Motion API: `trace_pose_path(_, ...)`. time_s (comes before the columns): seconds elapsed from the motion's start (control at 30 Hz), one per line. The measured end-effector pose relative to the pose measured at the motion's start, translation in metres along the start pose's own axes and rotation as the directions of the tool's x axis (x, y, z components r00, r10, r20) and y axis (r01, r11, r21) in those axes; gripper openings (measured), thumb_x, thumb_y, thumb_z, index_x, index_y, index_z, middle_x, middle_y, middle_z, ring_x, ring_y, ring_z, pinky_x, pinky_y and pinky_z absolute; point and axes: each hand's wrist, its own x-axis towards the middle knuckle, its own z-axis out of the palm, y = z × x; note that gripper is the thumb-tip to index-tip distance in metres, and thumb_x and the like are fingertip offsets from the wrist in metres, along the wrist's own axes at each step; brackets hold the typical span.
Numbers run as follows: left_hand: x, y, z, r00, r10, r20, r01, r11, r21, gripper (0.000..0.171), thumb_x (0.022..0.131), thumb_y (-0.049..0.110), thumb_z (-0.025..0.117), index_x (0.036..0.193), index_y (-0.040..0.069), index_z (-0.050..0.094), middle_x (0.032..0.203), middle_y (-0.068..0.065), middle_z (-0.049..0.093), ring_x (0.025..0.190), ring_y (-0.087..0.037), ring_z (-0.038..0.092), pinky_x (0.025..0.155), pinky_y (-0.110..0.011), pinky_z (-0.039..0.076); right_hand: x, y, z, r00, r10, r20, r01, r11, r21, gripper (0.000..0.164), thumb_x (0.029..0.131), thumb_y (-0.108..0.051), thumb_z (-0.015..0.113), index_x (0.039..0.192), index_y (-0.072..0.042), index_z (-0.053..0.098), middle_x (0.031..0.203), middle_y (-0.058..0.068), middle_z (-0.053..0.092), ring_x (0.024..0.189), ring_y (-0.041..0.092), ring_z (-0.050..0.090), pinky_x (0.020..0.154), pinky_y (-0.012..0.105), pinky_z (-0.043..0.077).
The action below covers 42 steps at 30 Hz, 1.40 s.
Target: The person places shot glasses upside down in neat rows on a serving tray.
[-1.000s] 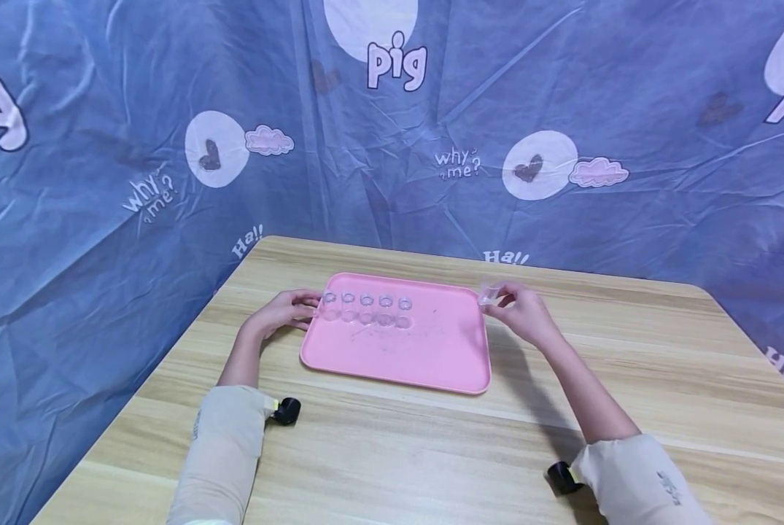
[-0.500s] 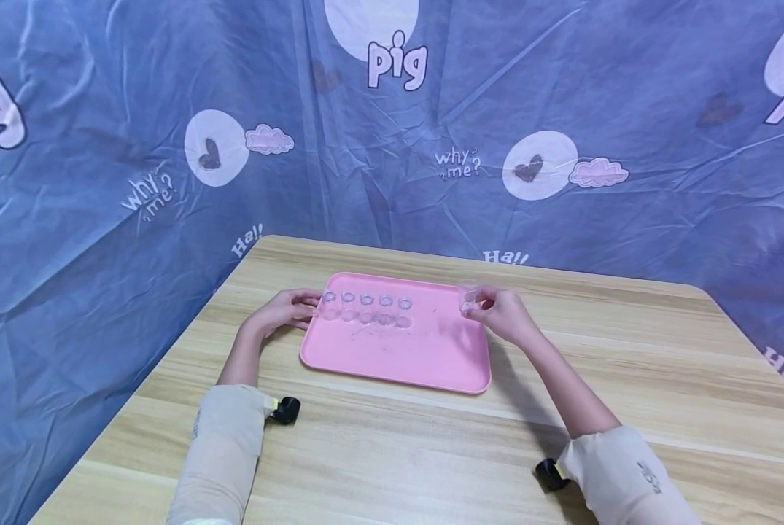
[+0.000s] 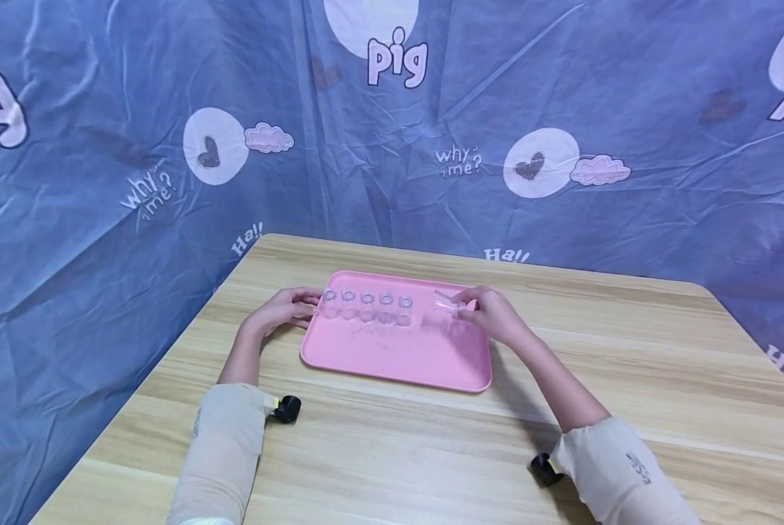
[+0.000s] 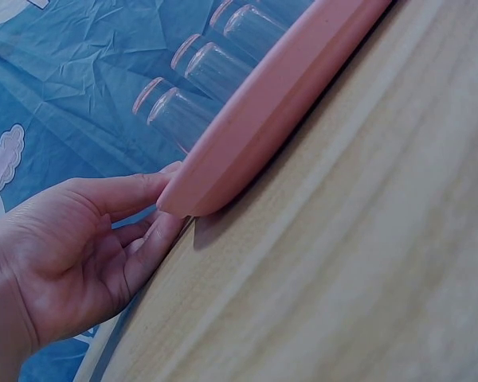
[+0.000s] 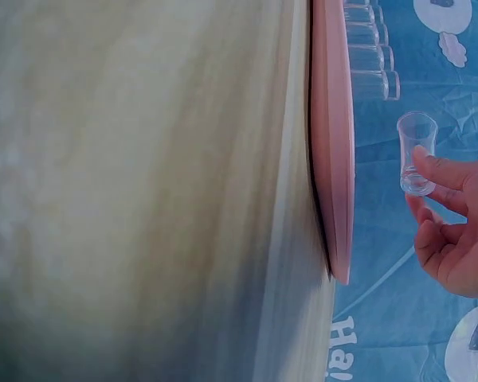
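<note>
My right hand (image 3: 493, 315) holds a small clear glass (image 5: 418, 147) between thumb and fingers. It is raised above the right part of the pink tray (image 3: 398, 357), tipped on its side with the wider end pointing left in the head view. At the tray's left edge my left hand (image 3: 283, 310) pinches the rim, thumb above and fingers by the underside, as the left wrist view shows. Several more clear glasses (image 4: 215, 72) stand lined up on the tray's back left part. Whether they stand mouth up or mouth down is hard to tell.
The tray lies on a wood-grain table (image 3: 392, 452), toward its back. Behind the table hangs a blue printed cloth (image 3: 378, 182). Small black devices (image 3: 287, 410) sit at both sleeve cuffs.
My right hand has carried the glass leftward from beyond the tray's right edge to over the tray, and the glass has tipped over. The left hand has stayed at the rim.
</note>
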Motion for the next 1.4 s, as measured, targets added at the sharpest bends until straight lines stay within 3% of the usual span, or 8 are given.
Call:
trace_pose_path(0.37,-0.001,0.001,0.000,1.000,0.003,0.006,-0.003,1.000,0.008,0.049,0.091,0.001,0.052,0.136,-0.008,0.035,0.121,-0.024,0.045,0.094,-0.021,0.056,0.078,-0.034,0.053,0.005,-0.001,0.002,0.999,-0.007,0.054,0.010,0.999,-0.040,0.022,0.080,-0.006,0.069,0.101,0.002,0.066,0.083,0.005,0.063,0.073,0.020,0.057,0.061,0.030,0.048)
trace_pose_path(0.6,-0.001,0.000,0.000,1.000,0.001,0.008,-0.001,1.000,0.002,0.049,0.091,0.001,0.052,0.136,-0.008,0.035,0.121,-0.024,0.044,0.094,-0.021,0.056,0.079,-0.035,0.053,0.008,-0.008,0.005,0.998,0.062,0.007,-0.062,0.998,0.000,0.019,0.077,-0.005,0.071,0.090,0.001,0.060,0.082,0.008,0.062,0.075,0.023,0.057,0.066,0.033,0.048)
trace_pose_path(0.77,-0.001,-0.001,-0.001,1.000,0.006,0.012,-0.006,1.000,0.004,0.049,0.091,0.001,0.051,0.136,-0.008,0.034,0.122,-0.024,0.044,0.093,-0.021,0.056,0.079,-0.034,0.053,0.013,-0.012,0.006,0.995,0.092,-0.028,-0.091,0.996,0.025,0.021,0.077,-0.009,0.073,0.093,0.003,0.063,0.083,0.011,0.064,0.072,0.023,0.057,0.064,0.032,0.049)
trace_pose_path(1.17,0.000,0.000,-0.001,1.000,0.010,0.016,-0.010,1.000,0.002,0.050,0.091,0.003,0.053,0.136,-0.008,0.035,0.123,-0.025,0.043,0.096,-0.023,0.055,0.079,-0.034,0.053,0.028,-0.020,0.019,0.994,0.031,-0.101,-0.025,0.998,0.061,0.022,0.076,-0.011,0.075,0.094,0.000,0.070,0.084,0.010,0.061,0.075,0.022,0.055,0.064,0.030,0.048)
trace_pose_path(1.4,0.000,-0.001,-0.002,1.000,0.015,0.016,-0.015,1.000,0.003,0.050,0.091,0.003,0.053,0.136,-0.008,0.035,0.121,-0.025,0.044,0.095,-0.022,0.055,0.079,-0.034,0.053,0.032,-0.020,0.031,0.994,-0.019,-0.104,0.028,0.996,0.079,0.021,0.074,-0.007,0.076,0.093,0.000,0.071,0.082,0.009,0.059,0.075,0.023,0.055,0.065,0.031,0.047)
